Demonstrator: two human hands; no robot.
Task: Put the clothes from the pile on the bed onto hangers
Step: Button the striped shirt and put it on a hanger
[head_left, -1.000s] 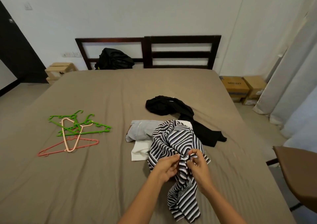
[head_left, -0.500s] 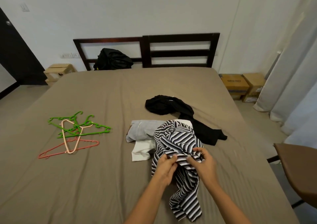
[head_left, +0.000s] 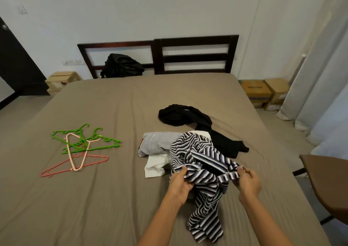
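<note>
Both hands have drawn apart; my left hand (head_left: 179, 182) and right hand (head_left: 248, 180) pinch the black-and-white striped knit top (head_left: 205, 172), stretching its opening above the bed (head_left: 113, 198); green and pink plastic hangers (head_left: 82, 148) lie well left, untouched, next to fetch.

We see soft, even daylight, medium-bright. The pale grey floor-length curtains (head_left: 318, 72) on the right glow bluish, so light looks to enter there. The plain white wall (head_left: 150, 10) reads flat grey. Shadows are faint: a soft one under the black-and-white striped knit garment (head_left: 205, 187), and shallow ones in the creases of the taupe-sheeted bed (head_left: 113, 198). The crumpled black fabric garment (head_left: 222, 142) loses its fold detail. Wide-angle warp: the dark slatted wooden headboard (head_left: 195, 58) bows, the black door (head_left: 17, 67) leans, and the brown rounded chair seat (head_left: 327, 185) stretches at the edge. Overall the picture is slightly soft, with compression smear.
</note>
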